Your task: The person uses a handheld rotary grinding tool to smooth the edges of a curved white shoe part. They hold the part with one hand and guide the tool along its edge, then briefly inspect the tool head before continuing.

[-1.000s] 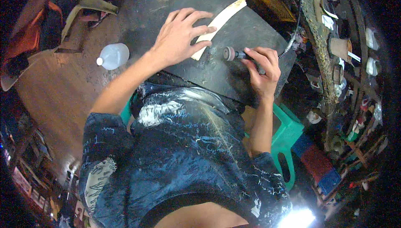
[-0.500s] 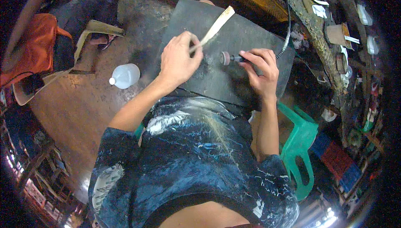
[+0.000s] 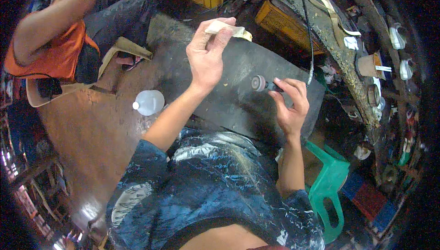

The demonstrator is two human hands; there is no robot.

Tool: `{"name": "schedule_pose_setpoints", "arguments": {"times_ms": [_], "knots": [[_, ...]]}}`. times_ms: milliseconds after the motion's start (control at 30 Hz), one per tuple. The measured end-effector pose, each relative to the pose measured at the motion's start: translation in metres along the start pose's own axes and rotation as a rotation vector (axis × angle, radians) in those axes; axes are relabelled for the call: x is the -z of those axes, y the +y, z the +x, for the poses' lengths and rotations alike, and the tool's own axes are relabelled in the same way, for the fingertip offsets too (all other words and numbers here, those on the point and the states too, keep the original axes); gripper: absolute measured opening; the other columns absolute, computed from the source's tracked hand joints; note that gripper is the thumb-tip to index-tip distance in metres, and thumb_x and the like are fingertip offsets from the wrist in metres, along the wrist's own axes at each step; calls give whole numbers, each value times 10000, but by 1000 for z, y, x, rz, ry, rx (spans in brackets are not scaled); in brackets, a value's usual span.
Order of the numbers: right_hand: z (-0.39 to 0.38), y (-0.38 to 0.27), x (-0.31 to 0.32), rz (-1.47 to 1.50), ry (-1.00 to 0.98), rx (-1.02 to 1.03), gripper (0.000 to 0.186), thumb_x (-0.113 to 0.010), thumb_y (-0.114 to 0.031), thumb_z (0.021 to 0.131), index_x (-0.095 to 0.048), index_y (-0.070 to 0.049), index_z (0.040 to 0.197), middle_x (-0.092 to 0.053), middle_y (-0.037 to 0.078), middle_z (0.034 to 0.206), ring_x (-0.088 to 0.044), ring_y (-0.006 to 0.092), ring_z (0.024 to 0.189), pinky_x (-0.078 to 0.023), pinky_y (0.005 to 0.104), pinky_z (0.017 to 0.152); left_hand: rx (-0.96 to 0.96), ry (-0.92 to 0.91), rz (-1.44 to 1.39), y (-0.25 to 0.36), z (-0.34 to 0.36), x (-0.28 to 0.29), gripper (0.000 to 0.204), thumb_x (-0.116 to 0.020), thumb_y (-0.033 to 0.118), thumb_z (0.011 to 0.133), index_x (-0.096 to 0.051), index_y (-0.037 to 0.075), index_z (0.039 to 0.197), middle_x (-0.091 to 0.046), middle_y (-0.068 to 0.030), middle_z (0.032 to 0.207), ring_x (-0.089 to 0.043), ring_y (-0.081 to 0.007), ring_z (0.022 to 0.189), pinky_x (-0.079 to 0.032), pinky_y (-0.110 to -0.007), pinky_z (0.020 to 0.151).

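Note:
My left hand (image 3: 206, 64) is raised over the far edge of the dark board (image 3: 238, 108), fingers closed round a pale, flat strip (image 3: 225, 28) that looks like wood or bone. The strip's rough, brownish end points right and is tilted toward me. Over the board's right part, my right hand (image 3: 292, 108) grips a rotary tool (image 3: 273, 85) between thumb and fingers. A round greyish-pink sanding head (image 3: 258, 83) sits at the tool's tip, apart from the strip. Behind the hand a black cable (image 3: 312, 53) with a metal-wrapped end runs upward.
A translucent jug (image 3: 150, 102) with a white cap stands left of the board. Another person in orange (image 3: 50, 55) sits on a chair at the far left. A green plastic chair (image 3: 326, 172) is at my right. Yellow crates (image 3: 286, 25) and a rough beam (image 3: 350, 67) lie beyond.
My left hand has lifted the strip up and away from me, turning it so it now looks foreshortened. The rotary tool's head has turned more upward. My view has shifted left.

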State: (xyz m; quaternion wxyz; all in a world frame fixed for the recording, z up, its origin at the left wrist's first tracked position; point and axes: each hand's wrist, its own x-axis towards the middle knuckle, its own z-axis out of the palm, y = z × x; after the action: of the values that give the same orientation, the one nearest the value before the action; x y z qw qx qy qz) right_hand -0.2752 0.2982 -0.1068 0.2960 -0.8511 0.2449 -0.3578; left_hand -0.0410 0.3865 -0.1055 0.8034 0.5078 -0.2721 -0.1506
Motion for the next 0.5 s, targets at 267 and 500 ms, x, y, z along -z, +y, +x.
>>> {"name": "schedule_pose_setpoints", "arguments": {"times_ms": [267, 500], "knots": [[21, -26, -13, 91, 263, -57, 389, -885, 11, 823, -830, -91, 1195, -763, 100, 1136, -694, 272, 1092, -544, 379, 995, -90, -59, 169, 3, -17, -30, 260, -709, 66, 1071, -767, -43, 1300, -829, -149, 1189, -786, -189, 1078, -608, -335, 991], [29, -38, -14, 118, 260, -52, 376, -876, 11, 844, -825, -76, 1206, -765, 106, 1142, -699, 266, 1101, -552, 371, 992, -56, -113, 279, 6, -33, -32, 260, -761, 51, 1022, -801, -10, 1271, -843, -135, 1166, -806, -177, 1051, -619, -324, 955]]}}
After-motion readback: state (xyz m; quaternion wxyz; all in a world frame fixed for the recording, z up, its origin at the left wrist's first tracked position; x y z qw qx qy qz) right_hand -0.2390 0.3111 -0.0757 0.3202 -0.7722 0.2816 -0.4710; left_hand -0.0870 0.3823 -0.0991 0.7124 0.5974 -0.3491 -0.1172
